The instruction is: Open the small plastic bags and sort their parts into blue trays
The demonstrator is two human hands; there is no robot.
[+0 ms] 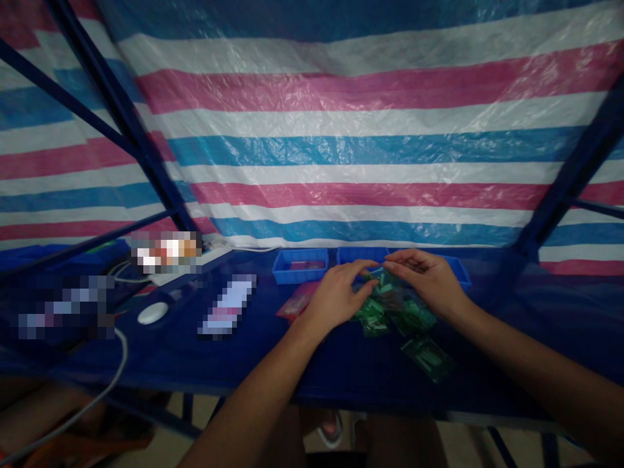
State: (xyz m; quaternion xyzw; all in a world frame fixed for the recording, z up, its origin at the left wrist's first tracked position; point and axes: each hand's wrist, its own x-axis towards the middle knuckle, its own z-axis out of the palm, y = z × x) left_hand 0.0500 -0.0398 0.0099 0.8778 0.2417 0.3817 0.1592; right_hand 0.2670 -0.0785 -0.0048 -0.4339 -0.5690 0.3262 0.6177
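1. grip: left hand with thumb and forefinger slightly apart at the upper left of a green packet; whether they pinch it cannot be told.
2. right hand: thumb and forefinger drawn close at the same packet's upper edge; a firm pinch cannot be confirmed in the dim light.
3. pile of green packets (landmark): on the blue table, just below the handled packet.
4. loose green packet: nearer the wearer than the pile.
5. pink packet: left of the pile, beside the left forearm.
6. left blue tray: beyond the pile and to its left, reddish contents inside.
7. white rounded object: well left of the pile.
8. striped sheet: hanging behind the pile.
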